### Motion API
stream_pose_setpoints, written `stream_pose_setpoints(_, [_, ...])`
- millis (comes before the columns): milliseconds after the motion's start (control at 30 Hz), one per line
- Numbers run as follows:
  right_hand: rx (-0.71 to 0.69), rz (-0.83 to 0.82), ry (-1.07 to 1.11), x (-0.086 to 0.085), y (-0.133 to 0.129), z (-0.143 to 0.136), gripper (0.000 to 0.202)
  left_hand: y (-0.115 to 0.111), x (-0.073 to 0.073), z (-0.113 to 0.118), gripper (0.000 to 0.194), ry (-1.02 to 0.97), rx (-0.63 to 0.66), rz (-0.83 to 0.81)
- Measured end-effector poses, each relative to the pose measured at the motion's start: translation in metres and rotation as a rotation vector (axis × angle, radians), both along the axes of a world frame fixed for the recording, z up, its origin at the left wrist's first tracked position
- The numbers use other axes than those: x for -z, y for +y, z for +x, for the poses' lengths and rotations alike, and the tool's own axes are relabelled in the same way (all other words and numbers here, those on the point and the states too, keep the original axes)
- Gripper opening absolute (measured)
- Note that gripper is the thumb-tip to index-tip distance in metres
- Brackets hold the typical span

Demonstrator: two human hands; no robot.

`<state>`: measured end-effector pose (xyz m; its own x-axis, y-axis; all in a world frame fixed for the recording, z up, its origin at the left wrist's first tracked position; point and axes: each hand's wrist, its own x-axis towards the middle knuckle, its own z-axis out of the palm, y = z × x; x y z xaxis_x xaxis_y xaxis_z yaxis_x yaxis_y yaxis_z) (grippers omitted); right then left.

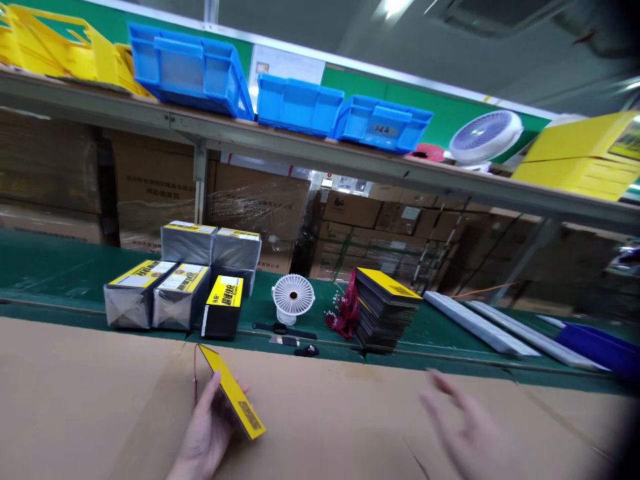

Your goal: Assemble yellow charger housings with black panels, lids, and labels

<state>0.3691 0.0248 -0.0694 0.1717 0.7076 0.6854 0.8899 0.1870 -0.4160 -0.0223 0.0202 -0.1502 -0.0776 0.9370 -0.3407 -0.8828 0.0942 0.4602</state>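
Observation:
My left hand (206, 423) grips a thin flat yellow card (233, 393) by its edges, tilted above the cardboard. A dark red cord (195, 380) hangs from the card's left side. On the right, my right hand (465, 423) is blurred by motion above the cardboard; its thumb and fingers are apart with nothing between them. Beyond the hands stands a tall stack of dark cards (387, 313) with a yellow top. A bundle of red cords (345, 310) with pale tips hangs at that stack's left side.
Wrapped packs (183, 293) and a black-and-yellow pack (223, 317) stand at left. A small white fan (293, 298) is behind a black watch strap (283, 329). Metal bars (480, 323) lie at right. Overhead, a shelf (300, 143) carries blue bins (300, 103). Brown cardboard (320, 413) covers the near surface.

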Motion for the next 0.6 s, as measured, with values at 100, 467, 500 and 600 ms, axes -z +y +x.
stream_pose_setpoints(100, [-0.52, -0.323, -0.041, 0.02, -0.001, -0.101, 0.062, 0.0, 0.004, 0.001, 0.03, 0.029, 0.008, 0.005])
stream_pose_setpoints(467, [-0.847, -0.25, 0.637, 0.111, 0.021, -0.208, 0.03, -0.001, -0.006, -0.005, 0.077, 0.564, -0.275, 0.069])
stream_pose_setpoints(500, [-0.826, -0.291, 0.681, 0.112, 0.022, -0.201, 0.033, -0.002, -0.004, -0.006, 0.065, 0.657, -0.258, 0.073])
stream_pose_setpoints(600, [-0.791, -0.379, 0.676, 0.1, 0.021, -0.19, 0.04, 0.0, 0.005, -0.008, 0.039, 0.803, -0.195, 0.069])
